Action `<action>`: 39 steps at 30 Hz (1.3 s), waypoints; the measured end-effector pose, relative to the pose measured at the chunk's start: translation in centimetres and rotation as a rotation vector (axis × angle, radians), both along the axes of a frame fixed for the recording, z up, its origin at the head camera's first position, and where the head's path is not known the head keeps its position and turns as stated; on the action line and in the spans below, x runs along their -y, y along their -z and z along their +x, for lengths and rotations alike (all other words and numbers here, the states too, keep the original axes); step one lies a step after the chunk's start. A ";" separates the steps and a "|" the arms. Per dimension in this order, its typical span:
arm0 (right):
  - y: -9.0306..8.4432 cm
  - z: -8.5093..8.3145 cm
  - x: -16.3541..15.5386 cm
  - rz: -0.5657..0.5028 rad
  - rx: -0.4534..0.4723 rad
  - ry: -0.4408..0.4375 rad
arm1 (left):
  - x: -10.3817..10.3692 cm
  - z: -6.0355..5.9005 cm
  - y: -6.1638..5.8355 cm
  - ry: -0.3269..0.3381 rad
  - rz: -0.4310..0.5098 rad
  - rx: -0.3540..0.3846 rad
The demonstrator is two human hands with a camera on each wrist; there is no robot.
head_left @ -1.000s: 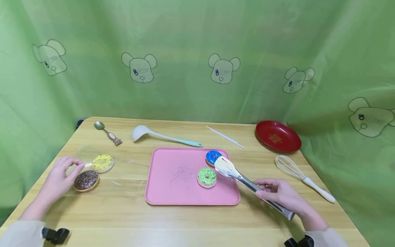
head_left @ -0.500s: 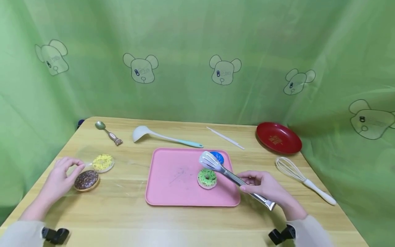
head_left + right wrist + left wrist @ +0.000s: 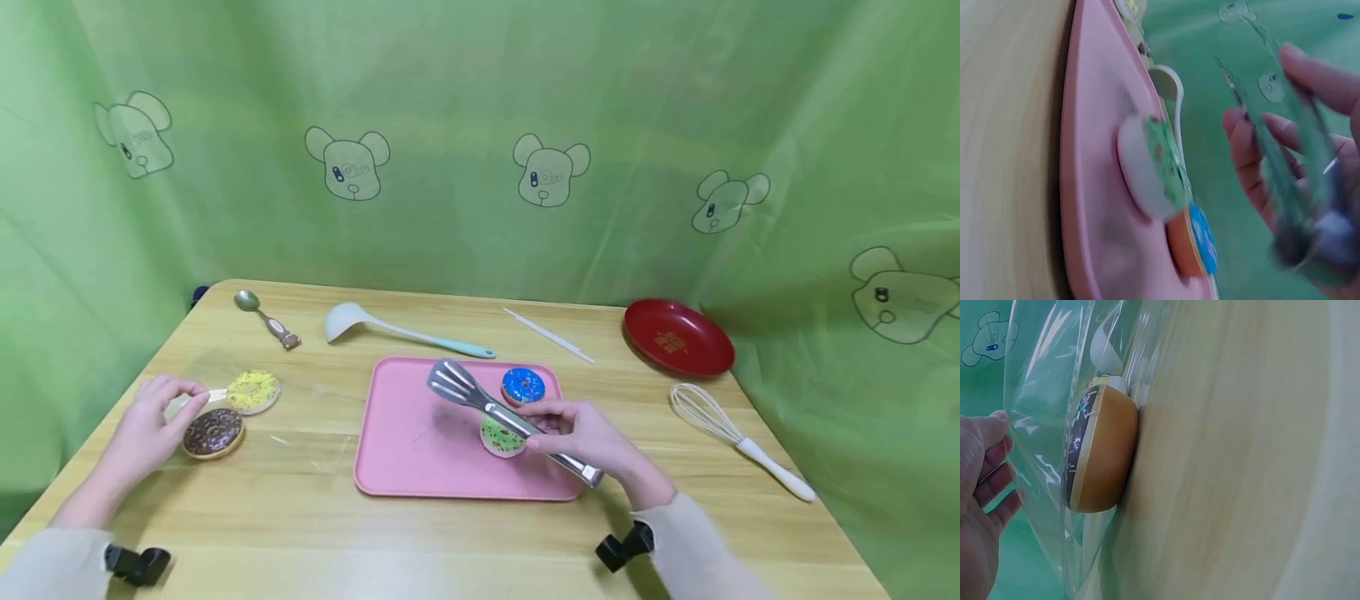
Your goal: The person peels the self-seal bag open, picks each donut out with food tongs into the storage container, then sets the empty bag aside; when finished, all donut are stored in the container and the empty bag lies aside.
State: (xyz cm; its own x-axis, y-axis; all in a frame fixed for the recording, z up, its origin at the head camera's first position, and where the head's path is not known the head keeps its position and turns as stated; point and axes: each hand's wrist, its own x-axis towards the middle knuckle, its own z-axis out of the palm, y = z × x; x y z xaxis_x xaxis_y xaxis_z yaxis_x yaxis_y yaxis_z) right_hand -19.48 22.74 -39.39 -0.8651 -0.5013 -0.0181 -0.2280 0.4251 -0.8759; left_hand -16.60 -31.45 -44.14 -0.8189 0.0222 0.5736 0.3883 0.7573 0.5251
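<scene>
Right fingers [image 3: 546, 407] pinch shiny, slotted metal tongs [image 3: 502, 414]; left fingers [image 3: 992, 429] pinch clear, glossy plastic film [image 3: 1038, 419].

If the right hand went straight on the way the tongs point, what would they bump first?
Probably the ladle, just beyond the pink tray; but the tongs look raised, so they might pass over it.

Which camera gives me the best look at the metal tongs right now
The head view: it shows the tongs lengthwise and clearly, from slotted tip to handle end, with the right hand covering part of them. The right wrist view has them up close but blurred; the left wrist view doesn't show them.
</scene>
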 end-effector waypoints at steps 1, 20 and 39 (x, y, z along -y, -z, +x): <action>0.1 -0.1 0.6 0.002 0.003 -0.007 | 0.0 0.0 0.0 0.001 -0.001 0.002; 1.7 -0.2 11.5 0.168 -0.010 -0.213 | 0.1 0.2 0.0 -0.009 -0.006 0.032; 2.5 -1.1 17.8 0.143 0.116 -0.132 | -0.1 0.0 0.0 -0.011 0.003 -0.006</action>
